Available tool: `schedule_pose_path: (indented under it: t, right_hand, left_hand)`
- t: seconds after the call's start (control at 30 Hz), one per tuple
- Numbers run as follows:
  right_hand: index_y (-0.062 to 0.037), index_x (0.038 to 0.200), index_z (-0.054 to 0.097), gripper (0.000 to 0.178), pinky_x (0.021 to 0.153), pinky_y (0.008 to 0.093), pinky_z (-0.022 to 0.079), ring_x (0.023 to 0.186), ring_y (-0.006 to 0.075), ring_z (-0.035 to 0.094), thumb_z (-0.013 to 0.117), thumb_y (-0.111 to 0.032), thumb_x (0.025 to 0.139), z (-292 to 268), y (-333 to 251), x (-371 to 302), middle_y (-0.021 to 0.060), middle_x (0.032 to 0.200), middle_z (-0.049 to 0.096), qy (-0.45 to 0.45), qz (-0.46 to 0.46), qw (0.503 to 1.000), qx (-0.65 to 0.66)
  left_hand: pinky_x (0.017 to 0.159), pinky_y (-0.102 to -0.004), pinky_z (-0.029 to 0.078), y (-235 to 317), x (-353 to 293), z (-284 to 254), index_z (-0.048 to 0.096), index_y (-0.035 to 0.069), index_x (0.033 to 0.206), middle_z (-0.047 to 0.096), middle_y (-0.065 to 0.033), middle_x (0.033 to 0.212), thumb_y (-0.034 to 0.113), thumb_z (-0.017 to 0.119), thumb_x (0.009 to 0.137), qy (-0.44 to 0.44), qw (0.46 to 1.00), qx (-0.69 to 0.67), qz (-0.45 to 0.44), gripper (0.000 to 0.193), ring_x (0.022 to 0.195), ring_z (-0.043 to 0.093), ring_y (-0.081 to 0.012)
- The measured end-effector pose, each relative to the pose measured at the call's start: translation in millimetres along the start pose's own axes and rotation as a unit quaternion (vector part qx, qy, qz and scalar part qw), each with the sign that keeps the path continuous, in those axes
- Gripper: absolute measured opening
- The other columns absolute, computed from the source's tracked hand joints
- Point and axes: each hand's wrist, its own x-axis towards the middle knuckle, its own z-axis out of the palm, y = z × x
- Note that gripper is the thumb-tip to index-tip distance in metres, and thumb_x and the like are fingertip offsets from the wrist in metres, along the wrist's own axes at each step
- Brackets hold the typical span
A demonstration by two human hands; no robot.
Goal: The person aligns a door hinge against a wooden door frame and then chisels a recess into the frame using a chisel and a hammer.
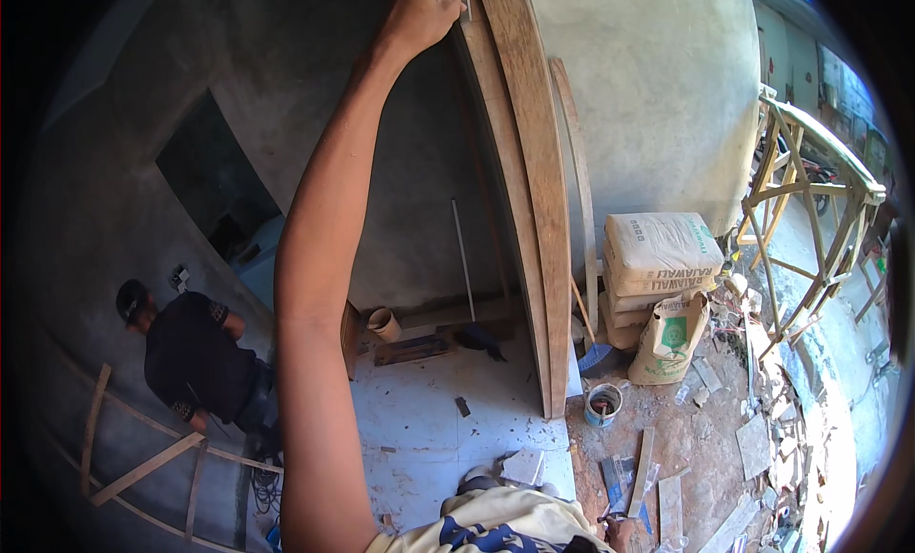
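My left arm reaches up through the middle of the view. At the top edge my left hand (pixel 425 18) is closed, its fingertips pinched against the side of a tall wooden door frame (pixel 538 162). A thin pale strip (pixel 468 7) shows just below those fingers; its kind is too small to tell. Low down, beside my patterned shirt (pixel 505 526), my right hand (pixel 621 531) appears small and dark, with fingers curled. What it holds, if anything, I cannot make out.
A person in black (pixel 205 353) bends at the left wall near a wooden frame (pixel 148 469). Stacked cement bags (pixel 658 253), an opened bag (pixel 670 339) and a bucket (pixel 602 405) stand right of the frame. Planks (pixel 670 510) and rubble lie nearby; a wooden trestle (pixel 810 186) stands beyond.
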Motion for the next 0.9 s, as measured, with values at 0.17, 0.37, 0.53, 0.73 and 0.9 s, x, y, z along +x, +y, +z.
schedule_pose_path:
  t: [0.17, 0.37, 0.53, 0.73, 0.9]
  right_hand:
    - [-0.002, 0.065, 0.064, 0.027, 0.039, 0.0362, 0.045, 0.042, 0.02, 0.055, 0.072, -0.021, 0.083, -7, -11, -10, 0.007, 0.053, 0.055, 0.007, 0.019, 1.0, 0.016]
    - [-0.0017, 0.071, 0.067, 0.024, 0.041, 0.0363, 0.046, 0.044, 0.0202, 0.057, 0.07, -0.022, 0.084, -15, -41, -35, 0.0072, 0.055, 0.056, 0.02, -0.027, 0.997, -0.071]
    - [-0.0014, 0.073, 0.069, 0.023, 0.041, 0.0364, 0.047, 0.044, 0.0199, 0.058, 0.071, -0.021, 0.083, -16, -41, -38, 0.0074, 0.055, 0.056, 0.024, -0.056, 0.997, -0.046]
    - [-0.002, 0.074, 0.07, 0.021, 0.04, 0.0358, 0.046, 0.043, 0.0195, 0.058, 0.071, -0.021, 0.083, -20, -50, -45, 0.0077, 0.055, 0.057, 0.012, -0.066, 0.995, -0.076]
    - [-0.002, 0.074, 0.07, 0.022, 0.04, 0.0362, 0.046, 0.043, 0.0201, 0.059, 0.071, -0.022, 0.083, -20, -46, -32, 0.0083, 0.055, 0.058, 0.014, -0.029, 0.994, -0.107]
  left_hand:
    - [0.061, -0.031, 0.055, -2, -1, 2, 0.052, 0.0, 0.112, 0.06, -0.0082, 0.09, 0.023, 0.065, 0.1, 0.002, 0.999, -0.038, 0.019, 0.029, 0.072, 0.062, -0.0149]
    - [0.059, -0.0295, 0.055, 3, -4, 0, 0.052, 0.0, 0.112, 0.061, -0.0077, 0.089, 0.022, 0.065, 0.099, -0.009, 0.999, -0.046, -0.004, 0.029, 0.072, 0.062, -0.0138]
    - [0.059, -0.0287, 0.056, 2, -2, 0, 0.052, 0.001, 0.112, 0.061, -0.0071, 0.089, 0.022, 0.065, 0.099, 0.001, 0.999, -0.046, 0.0, 0.029, 0.072, 0.062, -0.0135]
    - [0.06, -0.0291, 0.057, 4, -1, -2, 0.052, 0.0, 0.114, 0.06, -0.0069, 0.088, 0.021, 0.065, 0.099, -0.016, 0.999, -0.043, 0.025, 0.028, 0.073, 0.062, -0.014]
    - [0.06, -0.0296, 0.057, 1, 2, -1, 0.053, 0.0, 0.114, 0.061, -0.0076, 0.089, 0.02, 0.065, 0.099, -0.015, 0.998, -0.033, 0.041, 0.028, 0.074, 0.063, -0.0142]
